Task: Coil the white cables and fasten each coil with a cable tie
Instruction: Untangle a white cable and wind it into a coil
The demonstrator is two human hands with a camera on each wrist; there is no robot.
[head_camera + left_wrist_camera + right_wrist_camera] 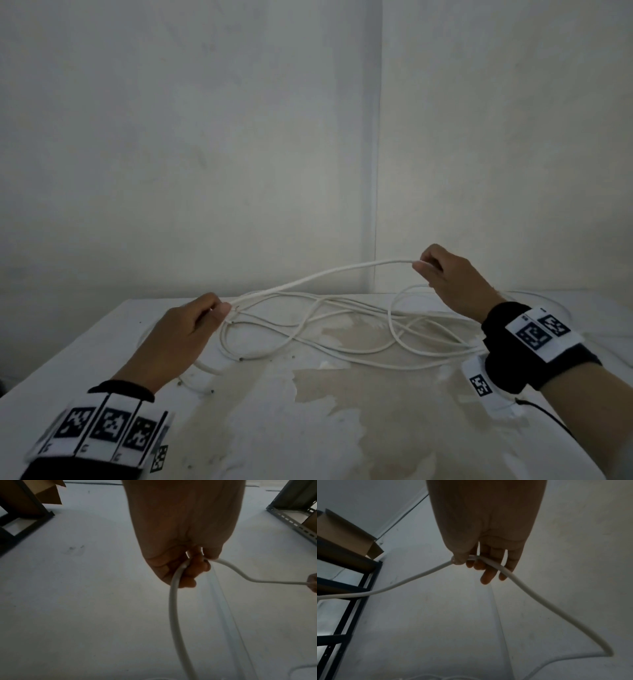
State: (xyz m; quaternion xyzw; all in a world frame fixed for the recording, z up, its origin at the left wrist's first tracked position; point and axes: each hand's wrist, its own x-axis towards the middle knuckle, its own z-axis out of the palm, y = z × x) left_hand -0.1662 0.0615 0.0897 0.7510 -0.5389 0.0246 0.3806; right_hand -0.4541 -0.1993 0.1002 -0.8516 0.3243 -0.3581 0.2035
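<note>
A white cable (pixel 322 274) stretches in the air between my two hands above the table. My left hand (pixel 191 329) pinches it near its end at the table's back left; in the left wrist view the curled fingers (pixel 190 573) hold the cable (pixel 173 609), which loops down and also runs right. My right hand (pixel 445 274), raised higher at the right, pinches the same cable between thumb and fingers; the right wrist view shows the cable (pixel 539 596) passing under the fingers (pixel 489 572). More white cables (pixel 359 329) lie tangled in loose loops on the table between the hands.
The white table (pixel 308 411) has worn, stained patches in its middle. A bare wall with a corner seam (pixel 375 171) stands close behind. A dark metal shelf (pixel 342 588) with a cardboard box (pixel 347 536) stands to the left.
</note>
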